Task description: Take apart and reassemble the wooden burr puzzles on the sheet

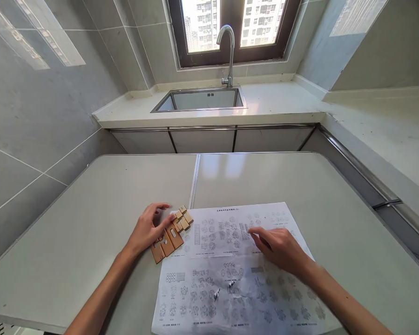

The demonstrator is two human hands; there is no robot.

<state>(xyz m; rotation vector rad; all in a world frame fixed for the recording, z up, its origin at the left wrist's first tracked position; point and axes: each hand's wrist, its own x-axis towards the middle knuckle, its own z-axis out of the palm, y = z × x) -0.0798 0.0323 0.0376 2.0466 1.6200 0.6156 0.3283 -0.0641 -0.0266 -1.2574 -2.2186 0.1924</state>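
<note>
A large printed sheet (209,260) with rows of small drawings lies on the table, creased and with two small torn spots. Flat tan wooden pieces (172,238) with notches and slots rest at its upper left corner. My left hand (152,225) touches these pieces with its thumb, fingers apart and curved beside them. Over the sheet's upper right part is my right hand (277,246), its index finger extended to a drawing and the other fingers curled under. Nothing shows between its fingers.
The pale table (125,186) has a seam down its middle. Beyond it stands a white counter (275,100) with a sink (206,98) and a curved metal faucet (231,56) below a window. Tiled walls and a counter with a metal rail (363,179) flank the table.
</note>
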